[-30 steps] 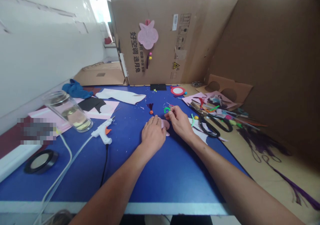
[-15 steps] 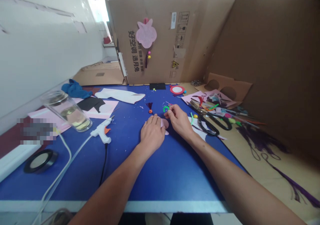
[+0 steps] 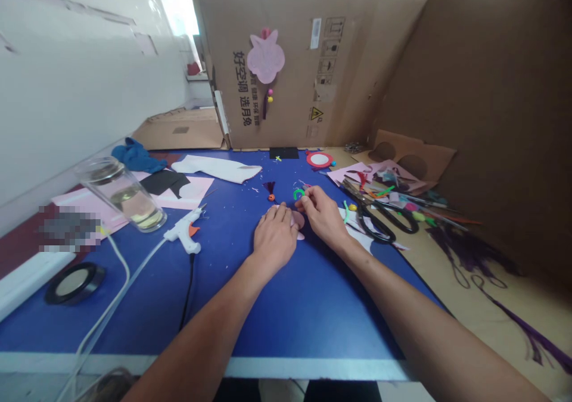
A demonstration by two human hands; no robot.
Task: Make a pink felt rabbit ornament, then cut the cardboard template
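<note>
1. Clearly on the far-left side of the blue counter (image 3: 313, 307), a roll of black tape (image 3: 96, 284) lies near the front edge, with a glass (image 3: 142, 208) of pale liquid beyond it and a bunched blue cloth (image 3: 137, 155) farther back.
2. Right of the glass, a white glue gun (image 3: 182, 233) rests on its side, its orange trigger facing right; a white strip (image 3: 214, 168) lies farther off.
3. Near the middle, a dark tassel with an orange bead (image 3: 271, 198) lies just beyond the left hand (image 3: 276, 235).
4. That hand is laid flat, its fingers outstretched and clasping nothing, over a pink piece (image 3: 298, 219), which lies on the counter and shows along its right side.
5. The right hand (image 3: 324, 214) is just right of the pink piece. Its fingers are bent and drawn together beside a green curl (image 3: 297, 193); I cannot tell whether they grip it.
6. On the right, a yellow bead (image 3: 353, 208) sits beside black-handled scissors (image 3: 367, 201), and dark purple tassels (image 3: 469, 253) lie farther right.
</note>
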